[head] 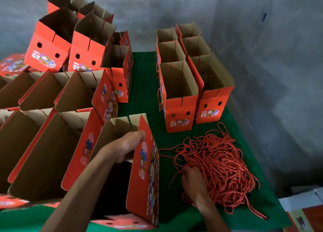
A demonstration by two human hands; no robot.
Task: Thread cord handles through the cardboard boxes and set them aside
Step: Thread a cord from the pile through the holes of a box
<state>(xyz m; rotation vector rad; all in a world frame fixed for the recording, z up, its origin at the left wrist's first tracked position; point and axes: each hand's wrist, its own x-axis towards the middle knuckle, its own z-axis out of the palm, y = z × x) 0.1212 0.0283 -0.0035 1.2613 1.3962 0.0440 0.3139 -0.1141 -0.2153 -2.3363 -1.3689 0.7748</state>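
Here the left hand (125,146) grips the top edge of the nearest open box (145,175), thumb and fingers curled over the red printed side wall, with the forearm reaching across the box's dark opening. The box stands upright at the near edge of the green table cover (143,84), touching the row of open boxes (43,144) crowded to its left. The right hand (193,181) rests on the near-left side of the heap of red twisted cords (216,163), its fingers buried among the strands; whether they pinch a single cord cannot be told, since the fingertips are hidden. The heap lies loose on the green cover just to the right of the held box, with a few ends trailing toward the near right corner. Beyond the cords stands a separate group of boxes (181,98) in two short rows, upright and open, and a red cord loop hangs at the left side of the front one. More boxes are stacked higher at the far left against the grey wall (174,7).
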